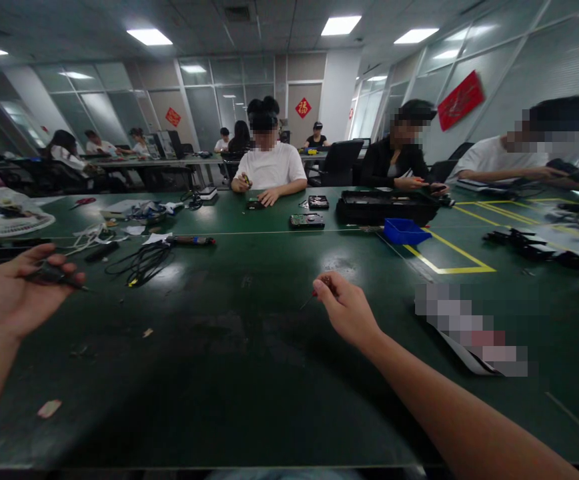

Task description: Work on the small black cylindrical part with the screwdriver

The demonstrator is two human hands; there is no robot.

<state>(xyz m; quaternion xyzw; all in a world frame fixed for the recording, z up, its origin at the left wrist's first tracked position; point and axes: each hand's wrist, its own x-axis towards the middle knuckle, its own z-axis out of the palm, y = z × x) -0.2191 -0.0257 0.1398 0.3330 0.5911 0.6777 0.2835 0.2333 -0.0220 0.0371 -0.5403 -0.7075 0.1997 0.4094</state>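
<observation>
My left hand (17, 283) is raised at the left edge over the dark green table (249, 347), fingers curled around a small dark part (52, 275) with a thin tip sticking out to the right. My right hand (347, 308) is stretched forward near the middle of the table, fingers pinched on a thin tool with a red handle (319, 285), its tip pointing down-left toward the tabletop. The two hands are well apart.
Black cables (142, 261), a red-handled tool (192, 240) and white clutter lie at the left. A blue bin (404, 231), a black tray (384, 207), small devices (307, 221) and yellow tape lines (449, 257) lie ahead. Three people sit across the table; a blurred card (469, 333) lies right.
</observation>
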